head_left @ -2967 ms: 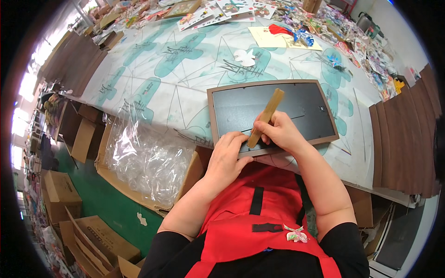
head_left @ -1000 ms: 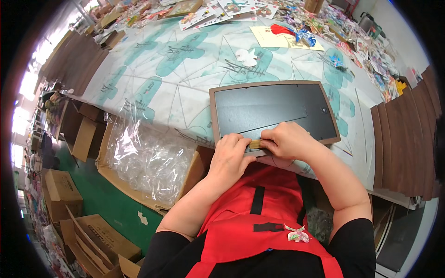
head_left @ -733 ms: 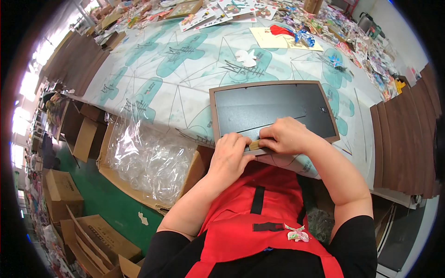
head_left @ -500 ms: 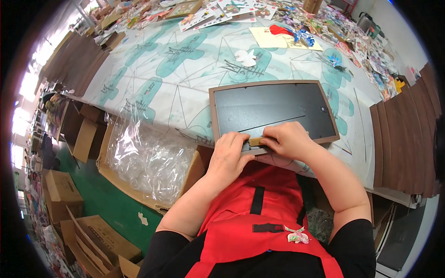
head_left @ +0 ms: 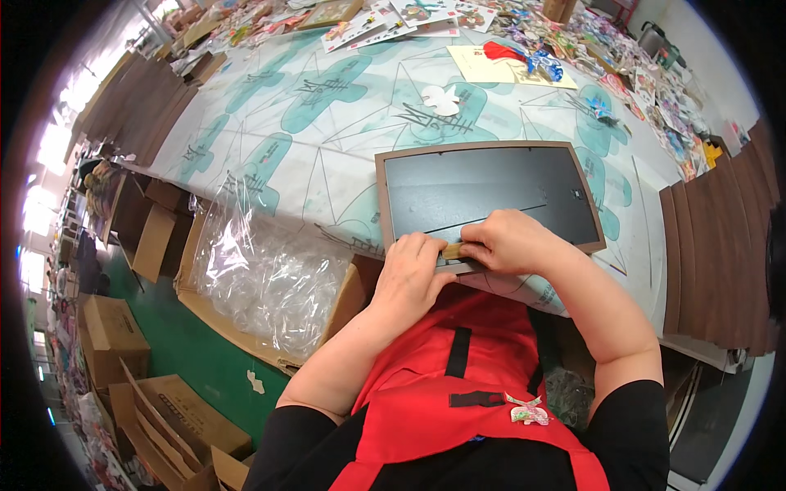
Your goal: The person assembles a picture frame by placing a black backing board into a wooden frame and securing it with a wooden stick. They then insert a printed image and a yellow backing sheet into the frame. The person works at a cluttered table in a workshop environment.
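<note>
A picture frame [head_left: 483, 184] lies back side up at the table's near edge, with a brown rim and a dark backing board. My right hand [head_left: 516, 244] pinches a small tan block [head_left: 453, 251] between thumb and fingers, against the frame's near rim. Beside it, my left hand [head_left: 407, 274] is closed over the near left part of that rim, fingers on top and thumb toward me. Its fingertips meet the block's left end. Small dark tabs sit along the rim, and a hanger shows near the right side of the backing.
Stacks of brown boards [head_left: 712, 254] stand at the right, with more boards [head_left: 135, 106] at the far left. A carton of clear plastic bags [head_left: 270, 278] sits below the table's left front. A white cutout [head_left: 440, 101] and yellow paper [head_left: 483, 67] lie beyond the frame.
The whole view has shifted slightly, so the frame and table appear a little further right. Both hands keep their hold at the near rim, and the block looks slightly more tilted.
</note>
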Demonstrator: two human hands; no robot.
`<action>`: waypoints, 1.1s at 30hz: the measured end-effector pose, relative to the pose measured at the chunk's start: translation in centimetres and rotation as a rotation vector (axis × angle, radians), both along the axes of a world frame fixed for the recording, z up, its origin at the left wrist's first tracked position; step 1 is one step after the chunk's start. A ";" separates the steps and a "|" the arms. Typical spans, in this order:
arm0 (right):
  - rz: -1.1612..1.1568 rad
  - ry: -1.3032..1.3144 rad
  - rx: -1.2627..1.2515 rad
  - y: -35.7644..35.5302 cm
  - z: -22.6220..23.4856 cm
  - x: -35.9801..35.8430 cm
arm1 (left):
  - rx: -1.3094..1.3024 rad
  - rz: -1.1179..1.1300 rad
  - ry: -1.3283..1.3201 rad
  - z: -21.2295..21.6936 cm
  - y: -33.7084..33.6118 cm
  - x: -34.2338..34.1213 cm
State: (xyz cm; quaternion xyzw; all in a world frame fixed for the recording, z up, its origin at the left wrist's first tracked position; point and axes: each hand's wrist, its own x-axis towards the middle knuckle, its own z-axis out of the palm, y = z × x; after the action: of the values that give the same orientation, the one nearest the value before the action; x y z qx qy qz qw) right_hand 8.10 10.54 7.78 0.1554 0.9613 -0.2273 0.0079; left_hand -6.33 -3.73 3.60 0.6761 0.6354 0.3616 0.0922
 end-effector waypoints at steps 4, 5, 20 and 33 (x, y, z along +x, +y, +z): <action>0.049 0.041 -0.024 0.4 0.0 0.0 | -0.010 -0.016 0.010 -0.2 0.0 -0.1; 0.036 0.008 -0.023 0.3 0.2 0.0 | -0.019 -0.023 0.014 -0.2 -0.1 -0.2; -0.157 -0.136 0.012 -1.3 0.9 0.6 | 0.014 -0.006 -0.039 -0.1 0.1 0.0; -0.124 0.007 -0.021 -0.7 -0.1 0.9 | 0.019 -0.012 -0.020 0.0 0.0 0.2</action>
State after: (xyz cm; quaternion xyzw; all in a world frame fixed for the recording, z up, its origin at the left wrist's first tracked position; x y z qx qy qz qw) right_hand 8.99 9.80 7.66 0.2135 0.9475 -0.2380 -0.0077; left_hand -6.17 -3.69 3.57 0.6770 0.6269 0.3739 0.0943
